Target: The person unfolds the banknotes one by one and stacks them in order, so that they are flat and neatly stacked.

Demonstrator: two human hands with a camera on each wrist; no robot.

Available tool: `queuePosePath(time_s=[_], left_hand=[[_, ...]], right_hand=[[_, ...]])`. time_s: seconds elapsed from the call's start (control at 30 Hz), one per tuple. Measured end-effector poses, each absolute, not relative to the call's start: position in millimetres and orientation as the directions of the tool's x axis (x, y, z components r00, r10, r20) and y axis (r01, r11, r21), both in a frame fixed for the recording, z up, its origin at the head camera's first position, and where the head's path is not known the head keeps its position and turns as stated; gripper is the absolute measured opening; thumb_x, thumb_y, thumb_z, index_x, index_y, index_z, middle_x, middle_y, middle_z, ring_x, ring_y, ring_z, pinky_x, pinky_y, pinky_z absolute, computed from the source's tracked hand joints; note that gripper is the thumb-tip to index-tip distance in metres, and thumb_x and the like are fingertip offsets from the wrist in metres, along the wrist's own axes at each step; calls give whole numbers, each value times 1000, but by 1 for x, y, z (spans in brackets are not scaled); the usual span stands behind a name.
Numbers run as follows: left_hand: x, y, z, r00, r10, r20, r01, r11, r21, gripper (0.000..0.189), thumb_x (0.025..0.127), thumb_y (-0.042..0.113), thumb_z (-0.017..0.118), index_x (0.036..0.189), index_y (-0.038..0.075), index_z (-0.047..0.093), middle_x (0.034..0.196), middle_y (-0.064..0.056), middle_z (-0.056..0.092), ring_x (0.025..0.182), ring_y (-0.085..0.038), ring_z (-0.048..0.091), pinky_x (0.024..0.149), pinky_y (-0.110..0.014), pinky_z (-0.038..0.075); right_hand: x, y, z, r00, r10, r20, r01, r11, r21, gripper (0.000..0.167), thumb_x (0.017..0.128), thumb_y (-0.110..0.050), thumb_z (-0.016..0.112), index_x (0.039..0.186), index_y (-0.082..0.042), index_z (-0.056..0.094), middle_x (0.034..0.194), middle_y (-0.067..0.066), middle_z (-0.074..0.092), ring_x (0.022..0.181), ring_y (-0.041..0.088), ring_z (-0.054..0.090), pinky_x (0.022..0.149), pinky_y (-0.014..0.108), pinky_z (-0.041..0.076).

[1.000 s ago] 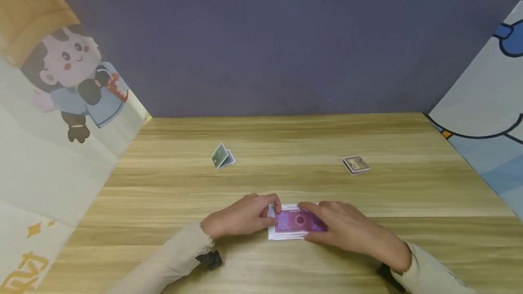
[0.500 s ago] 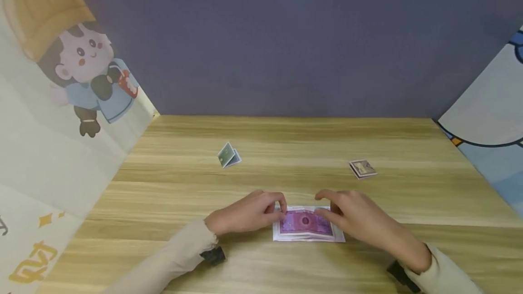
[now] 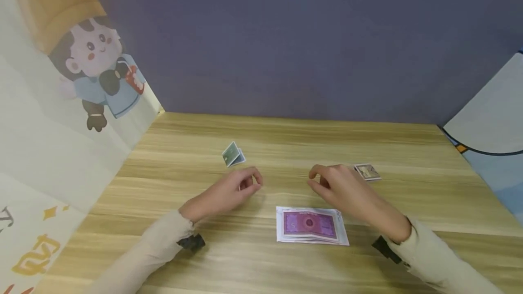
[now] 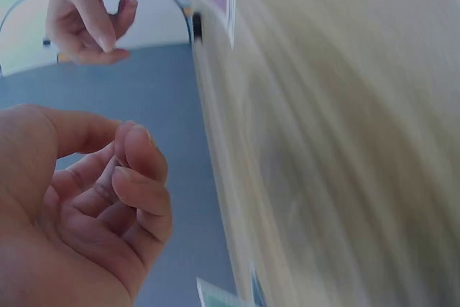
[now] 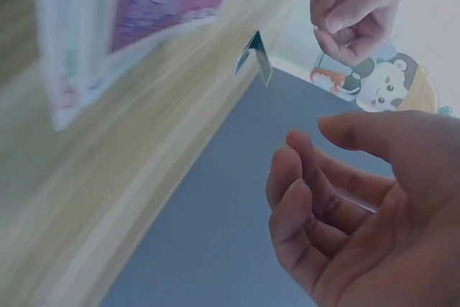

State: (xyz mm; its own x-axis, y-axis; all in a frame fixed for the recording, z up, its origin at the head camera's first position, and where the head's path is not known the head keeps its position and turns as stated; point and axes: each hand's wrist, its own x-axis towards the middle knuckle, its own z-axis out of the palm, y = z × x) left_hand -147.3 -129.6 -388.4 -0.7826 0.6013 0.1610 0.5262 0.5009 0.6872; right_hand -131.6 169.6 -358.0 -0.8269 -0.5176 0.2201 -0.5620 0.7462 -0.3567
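Note:
A small stack of purple paper banknotes (image 3: pixel 309 225) with white margins lies on the table near the front, its top note slightly creased and raised. My left hand (image 3: pixel 224 194) hovers beyond and left of the stack, fingers loosely curled, with nothing in them. Beyond the stack's right end is my right hand (image 3: pixel 343 192), its fingers loosely bent and holding nothing; in the right wrist view a gap shows between thumb and fingertips. Closest to the left hand stands a folded green banknote (image 3: pixel 231 154), tented half open. Just behind the right hand lies a folded brown banknote (image 3: pixel 369 172).
The wood-grain table (image 3: pixel 286 144) ends at a dark grey-blue back panel (image 3: pixel 286 44). Printed cartoon panels flank it, with a figure in an orange hat (image 3: pixel 96 53) at left. A dark band (image 3: pixel 191 242) is at the left wrist.
Both hands have let go of the purple banknote stack and moved up and away from it, the left one farther left. The stack stays on the table, now fully visible.

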Motion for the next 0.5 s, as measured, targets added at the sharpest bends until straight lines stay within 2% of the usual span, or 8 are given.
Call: queuePosePath(time_s=[0.23, 0.5], left_hand=[[-177, -170, -384, -844, 475, 251, 509, 560, 653, 8, 96, 7, 63, 101, 2, 66, 85, -10, 70, 71, -12, 58, 63, -26, 51], [-213, -208, -389, -907, 347, 238, 413, 627, 660, 12, 94, 4, 64, 105, -1, 64, 97, -10, 68, 81, -21, 63, 73, -36, 54]], right_hand=[[-164, 134, -350, -809, -542, 227, -583, 688, -432, 12, 97, -19, 65, 97, -9, 72, 68, -10, 61, 57, 2, 53, 53, 23, 47], [-213, 80, -355, -830, -529, 175, -523, 632, -571, 17, 97, -22, 65, 102, -7, 70, 84, 0, 68, 76, 14, 62, 68, 30, 52]])
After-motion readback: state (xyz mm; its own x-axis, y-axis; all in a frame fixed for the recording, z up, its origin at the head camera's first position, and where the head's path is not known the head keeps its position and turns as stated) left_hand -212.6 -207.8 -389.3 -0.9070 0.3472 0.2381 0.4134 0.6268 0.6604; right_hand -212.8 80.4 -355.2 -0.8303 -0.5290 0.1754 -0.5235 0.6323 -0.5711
